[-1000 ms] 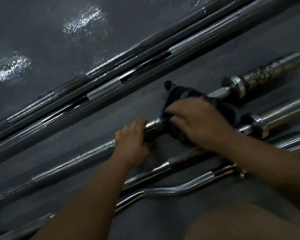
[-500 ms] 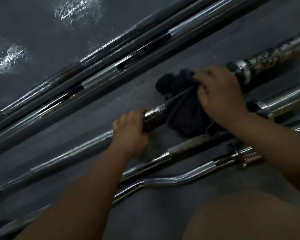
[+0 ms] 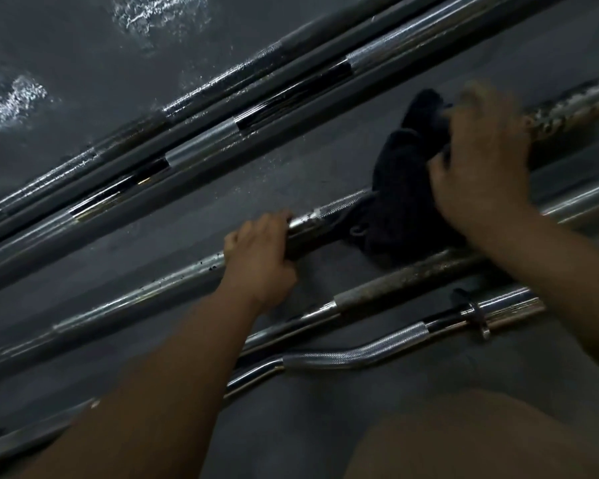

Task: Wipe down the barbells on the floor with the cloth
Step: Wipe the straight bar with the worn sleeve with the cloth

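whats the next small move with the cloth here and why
Probably slide the right hand and dark cloth farther right along the bar, onto its mottled, spotted end. The left hand already steadies that bar on the floor.

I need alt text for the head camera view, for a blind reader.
A right hand presses a dark cloth onto a pitted chrome barbell lying on the grey floor, while the left hand grips its shaft. More steel bars, including a curved curl bar, lie alongside.

Blurred hand, covered bar
The right hand [image 3: 481,157] is motion-blurred; the black cloth [image 3: 398,198] hides the barbell [image 3: 146,292] beneath it.
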The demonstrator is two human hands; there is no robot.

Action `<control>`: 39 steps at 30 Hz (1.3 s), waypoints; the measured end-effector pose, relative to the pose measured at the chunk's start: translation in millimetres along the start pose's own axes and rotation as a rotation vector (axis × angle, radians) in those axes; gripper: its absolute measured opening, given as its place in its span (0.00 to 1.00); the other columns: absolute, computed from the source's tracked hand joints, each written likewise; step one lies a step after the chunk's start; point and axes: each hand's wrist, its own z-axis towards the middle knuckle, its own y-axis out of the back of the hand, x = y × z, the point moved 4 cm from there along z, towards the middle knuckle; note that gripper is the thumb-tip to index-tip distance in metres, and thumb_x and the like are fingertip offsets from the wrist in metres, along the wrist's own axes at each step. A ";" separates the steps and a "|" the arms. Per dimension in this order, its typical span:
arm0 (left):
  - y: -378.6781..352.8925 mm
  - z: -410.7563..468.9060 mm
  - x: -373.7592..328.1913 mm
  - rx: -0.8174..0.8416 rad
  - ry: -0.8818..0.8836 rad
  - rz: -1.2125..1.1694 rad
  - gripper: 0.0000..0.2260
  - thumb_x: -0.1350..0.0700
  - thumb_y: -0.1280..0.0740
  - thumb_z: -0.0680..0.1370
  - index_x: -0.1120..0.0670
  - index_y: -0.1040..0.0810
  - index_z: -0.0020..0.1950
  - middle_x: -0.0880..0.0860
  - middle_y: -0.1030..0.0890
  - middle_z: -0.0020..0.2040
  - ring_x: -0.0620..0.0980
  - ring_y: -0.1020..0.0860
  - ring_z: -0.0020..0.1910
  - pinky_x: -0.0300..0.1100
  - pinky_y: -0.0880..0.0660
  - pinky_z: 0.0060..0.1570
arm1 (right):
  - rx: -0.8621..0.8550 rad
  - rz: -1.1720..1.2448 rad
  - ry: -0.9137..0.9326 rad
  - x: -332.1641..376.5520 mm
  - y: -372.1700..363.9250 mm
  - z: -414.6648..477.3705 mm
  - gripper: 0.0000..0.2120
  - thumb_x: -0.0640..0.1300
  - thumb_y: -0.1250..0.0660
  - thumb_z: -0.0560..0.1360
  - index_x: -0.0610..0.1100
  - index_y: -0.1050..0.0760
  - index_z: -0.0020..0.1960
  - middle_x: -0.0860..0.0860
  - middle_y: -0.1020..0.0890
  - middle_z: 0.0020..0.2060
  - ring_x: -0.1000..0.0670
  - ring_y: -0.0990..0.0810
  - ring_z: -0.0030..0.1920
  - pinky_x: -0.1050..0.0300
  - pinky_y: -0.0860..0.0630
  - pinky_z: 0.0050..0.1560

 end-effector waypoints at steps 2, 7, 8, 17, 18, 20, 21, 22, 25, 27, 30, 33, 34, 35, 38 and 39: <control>-0.7 0.0 -1.0 0.016 0.003 -0.014 0.32 0.56 0.32 0.71 0.46 0.38 0.73 0.49 0.31 0.67 0.54 0.33 0.65 0.48 0.41 0.62 | 0.073 0.041 0.040 30.1 -18.0 -23.6 0.30 0.52 0.39 0.74 0.42 0.31 0.73 0.37 0.27 0.67 0.35 0.29 0.67 0.39 0.37 0.71; -0.4 -5.2 -2.5 0.054 0.003 -0.035 0.33 0.58 0.33 0.71 0.45 0.39 0.74 0.49 0.31 0.68 0.54 0.33 0.66 0.48 0.41 0.63 | 0.205 0.052 0.182 77.8 -35.0 -35.2 0.24 0.64 0.35 0.71 0.51 0.20 0.61 0.43 0.22 0.59 0.41 0.24 0.61 0.41 0.36 0.68; -0.9 -6.1 -2.8 0.050 0.000 -0.043 0.32 0.58 0.33 0.71 0.45 0.39 0.73 0.49 0.31 0.68 0.54 0.34 0.66 0.48 0.41 0.63 | 0.211 0.092 0.278 70.2 -28.9 -29.9 0.22 0.60 0.35 0.72 0.50 0.20 0.61 0.44 0.21 0.58 0.41 0.22 0.58 0.43 0.32 0.65; -6.1 -10.9 -4.1 -0.008 0.017 -0.045 0.29 0.57 0.33 0.71 0.47 0.36 0.71 0.50 0.30 0.64 0.55 0.32 0.63 0.47 0.41 0.58 | 0.046 0.260 0.180 90.3 -29.0 -49.9 0.13 0.43 0.36 0.66 0.42 0.22 0.49 0.43 0.20 0.49 0.38 0.24 0.50 0.43 0.27 0.53; -6.2 -11.8 -3.2 -0.009 0.019 -0.049 0.27 0.56 0.33 0.72 0.49 0.35 0.70 0.52 0.29 0.63 0.56 0.31 0.62 0.47 0.41 0.57 | 0.108 0.310 0.278 114.2 -33.5 -59.1 0.12 0.44 0.37 0.67 0.43 0.22 0.49 0.44 0.20 0.50 0.39 0.24 0.51 0.43 0.27 0.54; -6.9 -13.5 -1.6 0.003 0.007 -0.055 0.25 0.55 0.34 0.72 0.51 0.34 0.68 0.53 0.29 0.61 0.57 0.31 0.61 0.47 0.40 0.56 | 0.220 0.337 0.437 122.7 -26.4 -57.4 0.15 0.43 0.38 0.67 0.44 0.21 0.51 0.46 0.20 0.51 0.40 0.23 0.52 0.43 0.26 0.53; -7.7 -15.1 -0.8 0.001 -0.005 -0.058 0.27 0.56 0.34 0.71 0.51 0.35 0.70 0.53 0.29 0.61 0.57 0.31 0.62 0.47 0.40 0.56 | 0.212 0.347 0.447 110.1 -18.9 -46.8 0.17 0.42 0.38 0.66 0.44 0.21 0.53 0.45 0.20 0.51 0.40 0.23 0.51 0.43 0.25 0.53; -9.2 -17.3 -1.3 -0.005 -0.019 -0.057 0.30 0.57 0.33 0.70 0.50 0.36 0.71 0.52 0.29 0.63 0.56 0.32 0.63 0.47 0.41 0.58 | 0.187 0.340 0.394 90.1 -10.6 -35.6 0.19 0.39 0.38 0.66 0.44 0.21 0.56 0.44 0.21 0.51 0.39 0.23 0.51 0.44 0.26 0.53; -12.3 -20.6 -5.7 -0.037 -0.026 -0.046 0.35 0.58 0.33 0.68 0.46 0.40 0.74 0.50 0.31 0.67 0.54 0.35 0.66 0.48 0.44 0.63 | 0.026 0.271 0.072 25.9 11.4 -18.6 0.22 0.37 0.37 0.69 0.46 0.21 0.62 0.40 0.24 0.53 0.38 0.26 0.55 0.48 0.29 0.54; -12.3 -21.1 -7.9 -0.050 -0.014 -0.042 0.36 0.58 0.33 0.68 0.46 0.40 0.74 0.49 0.32 0.67 0.53 0.35 0.66 0.48 0.44 0.63 | 0.059 0.130 -0.003 35.7 -2.6 -31.0 0.19 0.49 0.36 0.72 0.49 0.20 0.61 0.41 0.25 0.61 0.37 0.28 0.63 0.45 0.32 0.60; -9.4 -18.9 -7.1 0.019 -0.013 -0.065 0.36 0.57 0.33 0.69 0.45 0.41 0.75 0.49 0.33 0.70 0.53 0.37 0.69 0.48 0.44 0.65 | 0.211 -0.019 0.052 90.6 -34.2 -47.2 0.18 0.61 0.37 0.71 0.51 0.21 0.53 0.48 0.22 0.59 0.42 0.28 0.64 0.42 0.36 0.60; -9.0 -14.5 -2.6 0.104 -0.026 -0.087 0.37 0.58 0.33 0.70 0.43 0.43 0.76 0.48 0.34 0.71 0.52 0.37 0.69 0.47 0.44 0.65 | 0.259 0.150 0.334 92.3 -18.6 -23.5 0.10 0.50 0.37 0.72 0.49 0.22 0.50 0.50 0.18 0.48 0.42 0.23 0.52 0.47 0.30 0.51; -9.6 -13.5 -1.6 0.111 -0.027 -0.081 0.37 0.58 0.33 0.70 0.43 0.43 0.76 0.48 0.34 0.71 0.52 0.37 0.69 0.47 0.43 0.65 | 0.280 0.173 0.391 76.7 -12.0 -16.0 0.13 0.49 0.37 0.73 0.49 0.21 0.55 0.49 0.18 0.50 0.42 0.23 0.53 0.47 0.27 0.51; -10.2 -13.4 -1.4 0.101 -0.029 -0.071 0.37 0.58 0.33 0.70 0.43 0.43 0.76 0.48 0.34 0.71 0.52 0.37 0.68 0.48 0.43 0.65 | 0.296 0.169 0.374 56.7 -7.6 -8.7 0.17 0.52 0.37 0.74 0.49 0.22 0.59 0.47 0.20 0.54 0.42 0.24 0.56 0.47 0.25 0.54; -8.8 -13.3 -3.4 0.054 -0.038 -0.050 0.35 0.57 0.34 0.70 0.44 0.42 0.75 0.47 0.33 0.69 0.53 0.36 0.67 0.48 0.44 0.62 | 0.266 0.004 0.107 22.1 -13.4 -14.0 0.29 0.66 0.39 0.72 0.49 0.24 0.65 0.44 0.24 0.62 0.39 0.27 0.63 0.40 0.31 0.65; -8.3 -13.3 -3.4 0.045 -0.039 -0.047 0.34 0.57 0.34 0.70 0.44 0.41 0.74 0.48 0.33 0.68 0.53 0.36 0.66 0.48 0.43 0.61 | 0.267 -0.042 0.066 31.9 -23.4 -26.6 0.31 0.69 0.38 0.70 0.48 0.24 0.64 0.43 0.24 0.62 0.40 0.27 0.64 0.39 0.34 0.66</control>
